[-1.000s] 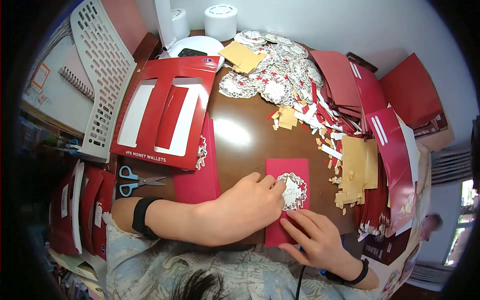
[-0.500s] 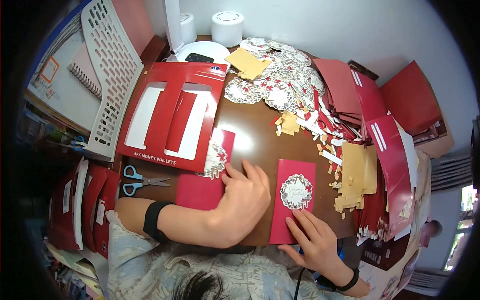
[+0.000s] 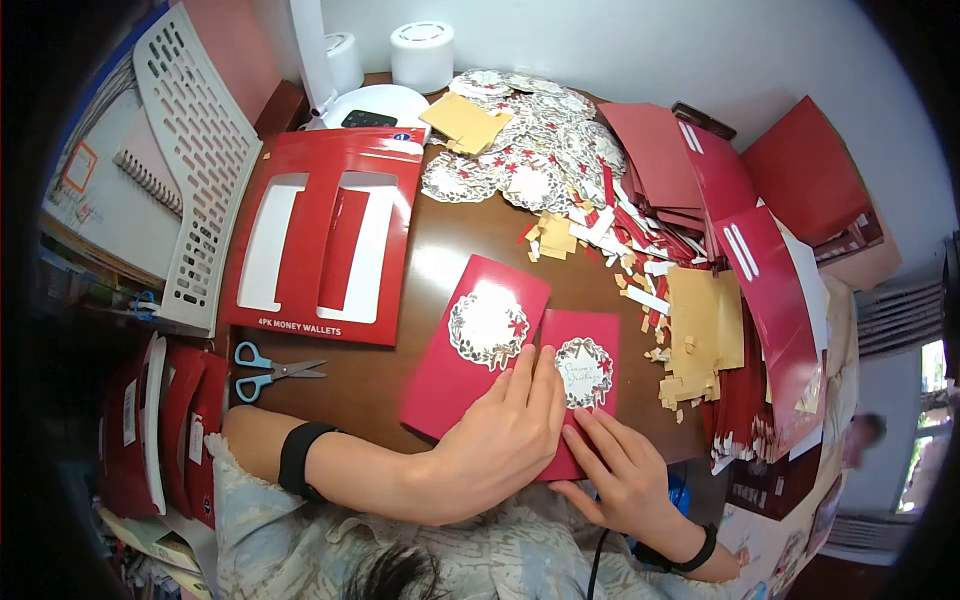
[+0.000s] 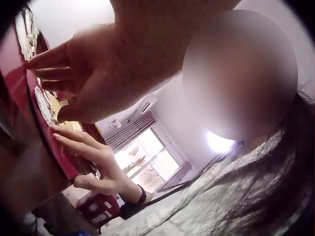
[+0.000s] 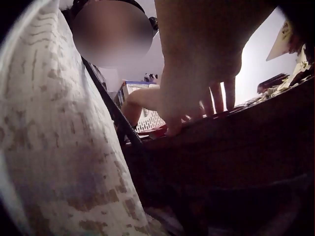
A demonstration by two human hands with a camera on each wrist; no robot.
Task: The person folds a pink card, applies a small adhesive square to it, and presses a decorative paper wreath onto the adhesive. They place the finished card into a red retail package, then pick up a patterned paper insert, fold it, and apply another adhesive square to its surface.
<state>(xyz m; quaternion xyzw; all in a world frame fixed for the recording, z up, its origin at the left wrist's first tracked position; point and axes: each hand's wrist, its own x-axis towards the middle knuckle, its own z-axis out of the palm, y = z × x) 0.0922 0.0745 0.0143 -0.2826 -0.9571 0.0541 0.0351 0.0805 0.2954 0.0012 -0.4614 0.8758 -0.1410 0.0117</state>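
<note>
Nearest the wearer, both hands were unclenched on red cards. The right hand rested on the lower part of the right card, fingers spread, fingertips at its round wreath tag. The left hand lay with extended fingers over the right card's left edge and the adjoining left card, which slanted beside it and bore a larger-looking wreath tag. Whether the left thumb pressed on a card could not be told.

Left of the right card, well apart on the brown table, lay blue-handled scissors; beyond them was a red cardboard package. To its right stood red folders, with paper scraps between. Farthest beyond it were heaped wreath cutouts and white canisters.
</note>
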